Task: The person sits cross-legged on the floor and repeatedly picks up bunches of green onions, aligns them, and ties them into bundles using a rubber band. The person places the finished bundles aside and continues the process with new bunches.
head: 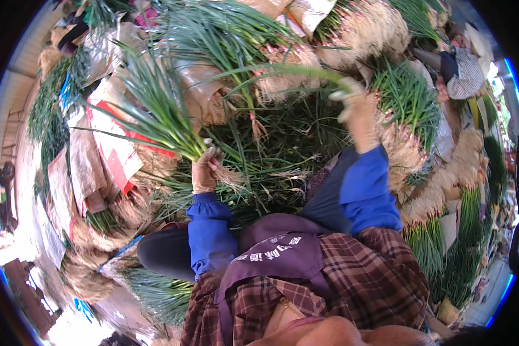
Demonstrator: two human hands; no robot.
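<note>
My left hand (205,171), in a pale glove, grips a small bunch of green onions (179,134) near its base. Their leaves fan up and to the left, and the pale roots hang out below my fingers. Off to the right, my right hand (359,110) is raised and blurred by motion. It holds a green onion stalk (311,71) whose long leaf arcs left. Between the hands, loose onions and leaf scraps (281,175) lie on the ground. A single green onion (253,116) droops root-down from the large heap (225,39) in front.
Root-on bundles (363,34) are piled at the front, with another bundle (408,104) on the right. Woven sacks (112,134) lie to the left. More onions (428,242) stand behind my right arm. Another person (458,71) is at the far right.
</note>
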